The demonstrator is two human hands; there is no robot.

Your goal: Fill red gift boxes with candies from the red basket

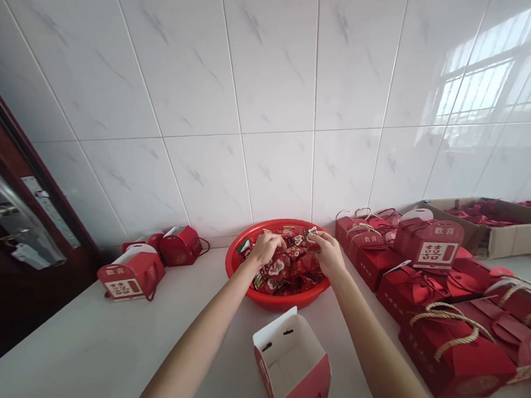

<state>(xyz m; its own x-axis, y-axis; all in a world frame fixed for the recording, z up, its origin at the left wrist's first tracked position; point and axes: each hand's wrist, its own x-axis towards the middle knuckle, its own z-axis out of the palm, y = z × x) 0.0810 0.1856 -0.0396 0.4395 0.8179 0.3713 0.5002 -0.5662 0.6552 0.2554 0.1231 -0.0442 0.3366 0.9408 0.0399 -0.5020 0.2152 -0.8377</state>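
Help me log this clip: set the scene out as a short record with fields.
Left hand: fingers down among the red-wrapped pieces in the basket
Right hand: pinches a small whitish piece at the basket's far right
Basket: red plastic, near the tiled wall
Open box: between the forearms, white inside showing
Left side: red boxes
Right side: more red boxes, cardboard carton behind

Head-worn view, facing forward (tilted down) at the hands [296,248].

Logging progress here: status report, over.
Left hand in red plastic basket, among red packets; right hand pinching small whitish packet; open red cardboard box in front of basket.
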